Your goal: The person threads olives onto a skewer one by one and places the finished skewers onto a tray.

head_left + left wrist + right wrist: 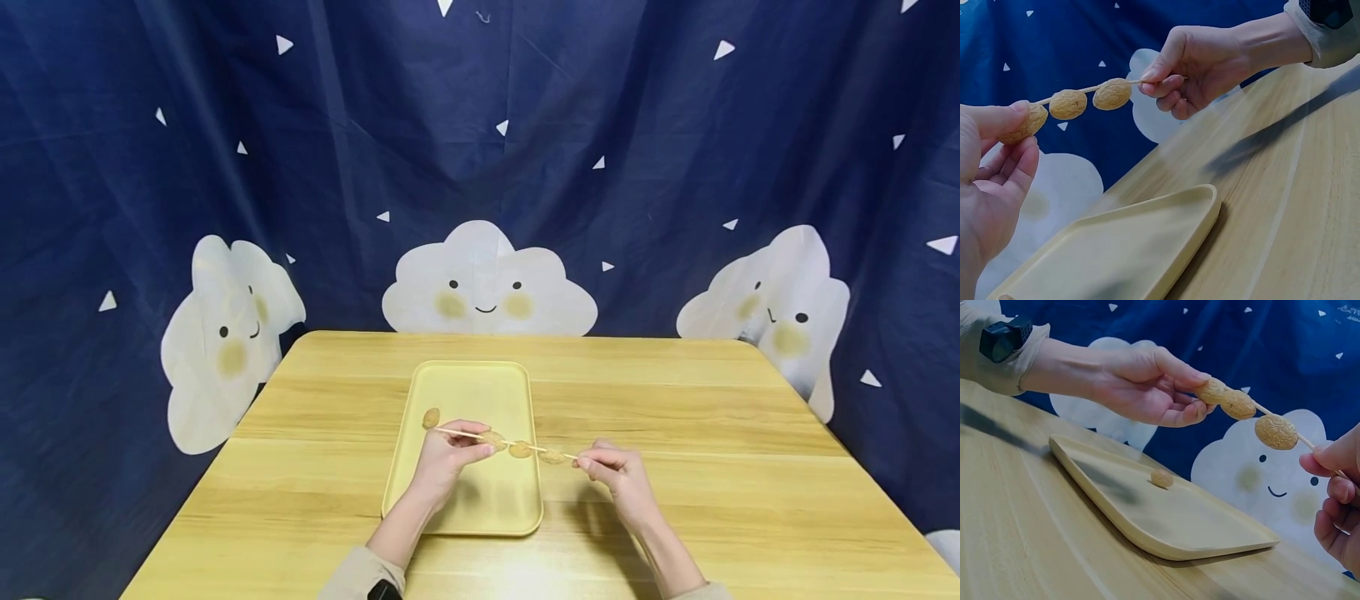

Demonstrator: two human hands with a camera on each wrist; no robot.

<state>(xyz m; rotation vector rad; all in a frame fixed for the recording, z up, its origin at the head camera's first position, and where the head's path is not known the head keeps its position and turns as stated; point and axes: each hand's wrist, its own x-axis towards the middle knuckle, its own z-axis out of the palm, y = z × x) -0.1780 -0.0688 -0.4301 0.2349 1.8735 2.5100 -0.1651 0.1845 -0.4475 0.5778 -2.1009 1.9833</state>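
Observation:
Three brown, wrinkled oval balls are threaded on a thin wooden skewer [1305, 442]. My left hand [447, 457] pinches the leftmost threaded ball [1025, 127] between thumb and fingers. The middle ball [1068, 104] and the right ball [1112, 94] sit between my two hands. With thumb and fingertips my right hand [617, 477] holds the skewer's right end, just beyond the last ball. All of this is raised above the table, partly over a pale yellow tray [480, 517]. Another such ball [1161, 479] lies loose on the tray, near its left side in the head view.
The tray lies on a light wood-grain table [675, 400], left of its middle. Behind and beside the table hangs a dark blue curtain [420, 125] with white clouds and triangles. A dark watch-like device [384, 590] is on the left wrist.

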